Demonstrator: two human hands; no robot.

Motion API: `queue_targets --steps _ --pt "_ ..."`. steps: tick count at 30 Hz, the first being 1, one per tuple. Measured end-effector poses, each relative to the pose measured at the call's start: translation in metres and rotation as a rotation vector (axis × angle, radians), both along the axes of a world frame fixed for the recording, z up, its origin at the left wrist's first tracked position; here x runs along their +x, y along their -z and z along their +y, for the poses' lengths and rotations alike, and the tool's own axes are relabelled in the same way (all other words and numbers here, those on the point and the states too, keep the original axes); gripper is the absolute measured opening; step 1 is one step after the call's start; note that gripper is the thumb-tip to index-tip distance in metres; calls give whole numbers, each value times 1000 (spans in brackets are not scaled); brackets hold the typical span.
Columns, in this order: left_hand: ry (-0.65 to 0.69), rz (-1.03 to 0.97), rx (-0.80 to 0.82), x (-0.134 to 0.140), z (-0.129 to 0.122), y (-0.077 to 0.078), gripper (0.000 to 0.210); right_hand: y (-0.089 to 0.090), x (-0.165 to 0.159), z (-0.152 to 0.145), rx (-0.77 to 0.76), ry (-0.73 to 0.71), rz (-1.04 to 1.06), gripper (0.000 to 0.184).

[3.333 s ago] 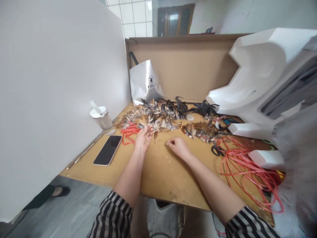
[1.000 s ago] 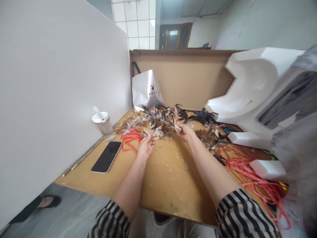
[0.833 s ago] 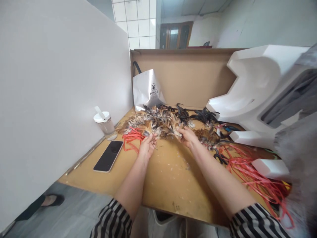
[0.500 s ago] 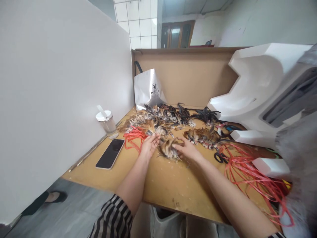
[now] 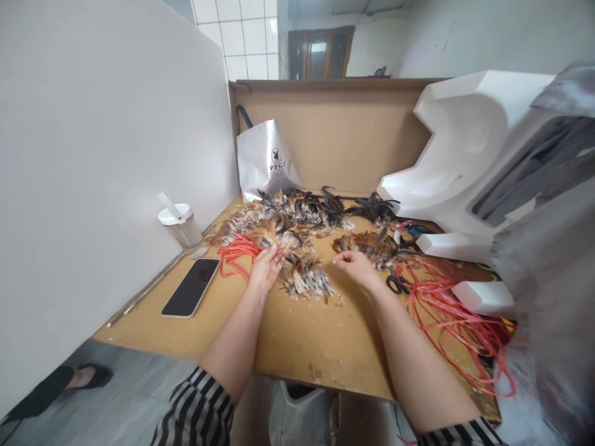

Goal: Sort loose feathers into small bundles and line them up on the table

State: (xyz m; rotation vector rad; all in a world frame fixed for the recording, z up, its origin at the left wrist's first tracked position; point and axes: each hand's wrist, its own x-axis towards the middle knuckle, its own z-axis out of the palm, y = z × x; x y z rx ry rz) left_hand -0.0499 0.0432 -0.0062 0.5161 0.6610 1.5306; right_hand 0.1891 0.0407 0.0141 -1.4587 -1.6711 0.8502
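A small heap of brown and pale feathers lies on the table between my hands. My left hand is just left of this heap, palm turned inward. Its thumb and forefinger meet in a pinch, and what they hold is too small to make out. To the heap's right, my right hand hovers apart from it, with thumb and fingertips drawn together; anything between them is hidden. Behind lies a larger pile of mottled and dark feathers. Another brown bunch of feathers sits beyond my right hand.
Red plastic strips lie by my left hand, with a phone and lidded cup further left. At right are black scissors, tangled red strips and white foam. A silver bag stands at the back.
My right hand has come off the small feather heap and moved to its right, uncovering it. The feathers there now lie flatter and more spread. The camera view has shifted slightly.
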Motion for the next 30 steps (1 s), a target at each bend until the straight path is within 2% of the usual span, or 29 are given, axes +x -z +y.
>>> queue_targets --steps 4,8,13,16,20,24,30 --pt "23 -135 85 -3 -3 -7 9 -8 3 -5 -51 -80 -51 17" --pt "161 -135 115 1 -10 -12 7 -4 -11 -10 -95 -248 -51 15" --pt "359 -6 97 15 -23 -13 7 14 -27 -7 -116 -199 -46 8" --pt "440 80 75 21 -28 -12 8 18 -29 -5 -122 -196 -14 5" --pt "466 93 85 22 -29 -12 8 9 -25 -6 -141 -144 240 11" --pt "391 89 30 21 -25 -10 8 -4 -21 -9 -285 -158 607 17" --pt "388 117 34 20 -21 -6 11 -2 -29 -11 -390 -196 885 12"
